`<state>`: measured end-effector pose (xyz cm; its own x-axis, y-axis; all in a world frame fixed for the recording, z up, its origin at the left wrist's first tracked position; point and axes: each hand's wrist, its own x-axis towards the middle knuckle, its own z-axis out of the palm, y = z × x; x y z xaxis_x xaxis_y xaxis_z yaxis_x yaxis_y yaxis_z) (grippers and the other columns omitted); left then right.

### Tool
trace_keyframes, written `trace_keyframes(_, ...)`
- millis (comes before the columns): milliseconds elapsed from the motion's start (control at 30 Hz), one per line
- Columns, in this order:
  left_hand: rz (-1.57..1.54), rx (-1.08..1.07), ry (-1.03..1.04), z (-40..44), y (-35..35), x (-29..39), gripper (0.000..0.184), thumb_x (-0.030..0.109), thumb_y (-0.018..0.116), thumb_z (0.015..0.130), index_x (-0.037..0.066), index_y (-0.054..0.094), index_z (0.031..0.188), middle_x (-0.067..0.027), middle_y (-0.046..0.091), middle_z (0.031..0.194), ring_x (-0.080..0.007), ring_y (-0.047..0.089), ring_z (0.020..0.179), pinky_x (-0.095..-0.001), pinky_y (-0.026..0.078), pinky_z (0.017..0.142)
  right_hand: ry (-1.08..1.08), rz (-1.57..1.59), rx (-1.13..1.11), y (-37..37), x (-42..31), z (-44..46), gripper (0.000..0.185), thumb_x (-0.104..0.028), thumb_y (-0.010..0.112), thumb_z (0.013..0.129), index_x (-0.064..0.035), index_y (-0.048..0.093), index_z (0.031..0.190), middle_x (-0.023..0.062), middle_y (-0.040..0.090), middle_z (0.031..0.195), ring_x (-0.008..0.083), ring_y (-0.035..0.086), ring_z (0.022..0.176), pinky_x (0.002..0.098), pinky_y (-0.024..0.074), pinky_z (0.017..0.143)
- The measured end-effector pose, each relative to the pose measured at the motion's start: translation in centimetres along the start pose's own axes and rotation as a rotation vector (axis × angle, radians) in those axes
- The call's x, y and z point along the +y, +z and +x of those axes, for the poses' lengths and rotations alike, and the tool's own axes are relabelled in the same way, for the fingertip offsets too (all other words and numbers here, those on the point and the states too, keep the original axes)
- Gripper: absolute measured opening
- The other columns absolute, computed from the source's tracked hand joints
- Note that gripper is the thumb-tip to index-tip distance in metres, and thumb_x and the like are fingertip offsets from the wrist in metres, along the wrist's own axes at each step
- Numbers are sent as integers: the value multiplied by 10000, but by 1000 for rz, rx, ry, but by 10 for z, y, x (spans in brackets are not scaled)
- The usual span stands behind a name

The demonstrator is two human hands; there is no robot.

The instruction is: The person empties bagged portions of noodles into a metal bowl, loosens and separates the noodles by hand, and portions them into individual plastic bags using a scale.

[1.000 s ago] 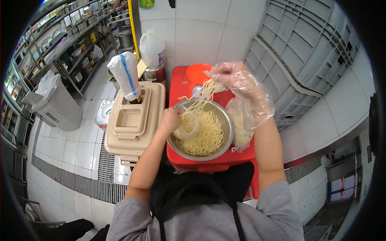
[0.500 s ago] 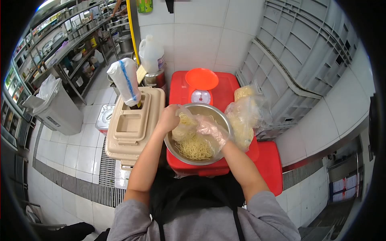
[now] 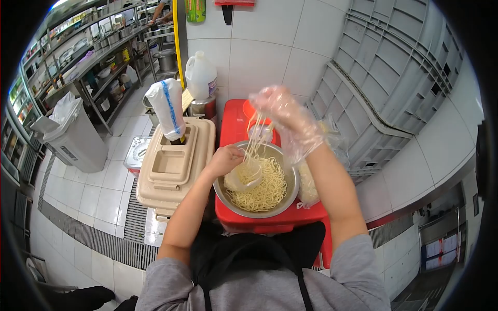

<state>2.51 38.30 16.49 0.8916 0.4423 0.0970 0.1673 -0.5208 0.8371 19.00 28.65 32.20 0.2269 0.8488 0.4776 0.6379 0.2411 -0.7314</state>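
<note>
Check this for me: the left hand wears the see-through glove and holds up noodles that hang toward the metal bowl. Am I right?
Not quite: the head view shows it's the right hand, not the left hand. The right hand wears the see-through glove and holds up noodles that hang toward the metal bowl.

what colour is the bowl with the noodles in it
The bowl is silver-grey; it shows in the head view, the only one.
</note>
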Motion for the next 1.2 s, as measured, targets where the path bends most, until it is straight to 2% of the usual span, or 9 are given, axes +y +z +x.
trace_keyframes(300,175,145,32,-18,3,-7,644,-32,589,674,20,442,1299,-192,548,1213,-276,608,1000,-367,529,768,-4,331,205,-109,-50,66,266,-241,645,820,-35,600,983,52,623,900,146,589,771,334,496,657)
trace_keyframes(400,47,157,14,-14,3,-13,681,-66,469,632,3,423,1309,-270,607,1005,-320,651,791,-366,539,667,208,510,292,-48,-60,3,264,-233,655,814,-37,614,986,54,630,913,126,590,772,328,495,634)
trace_keyframes(467,26,150,21,-14,1,-9,690,-82,448,628,3,420,1311,-270,605,1011,-313,652,791,-366,538,677,238,544,47,-21,11,-36,272,-250,668,809,-47,620,985,71,637,937,111,593,773,306,494,615)
trace_keyframes(500,17,149,26,-14,-1,-5,694,-90,438,625,3,419,1313,-270,605,1014,-310,652,791,-366,538,682,358,113,-445,-24,57,-35,289,-260,677,798,-27,625,960,92,639,931,144,605,825,319,492,666)
trace_keyframes(567,-38,119,-43,-14,-4,3,694,-94,441,626,1,419,1313,-263,612,996,-294,655,778,-352,540,668,190,-670,-497,1,19,-67,348,-294,688,780,-1,630,960,94,638,917,184,603,886,332,476,758)
trace_keyframes(767,-332,157,-141,-17,0,23,668,-125,435,656,-23,410,1315,-220,557,1166,-236,633,863,-303,553,619,228,-590,-608,52,101,-100,445,-353,691,774,7,624,1025,85,639,971,192,592,971,318,442,863)
trace_keyframes(833,-418,174,-147,-17,0,19,668,-137,434,665,-36,388,1324,-200,510,1243,-229,611,928,-291,558,606,223,18,-618,30,101,-88,442,-332,657,808,15,592,1074,114,626,1008,207,588,955,338,447,855)
trace_keyframes(967,-463,142,-172,-15,1,3,685,-151,429,670,-49,345,1341,-177,445,1323,-237,571,1024,-282,566,593,340,794,80,2,1,-76,377,-292,695,791,7,619,1008,54,610,898,139,581,817,275,474,732)
trace_keyframes(1200,-513,140,-205,-19,-1,7,693,-124,442,697,10,344,1370,-127,436,1347,-158,608,888,-234,517,565,19,593,157,-81,-23,9,262,-250,636,818,-6,628,914,8,533,677,109,559,683,244,454,603)
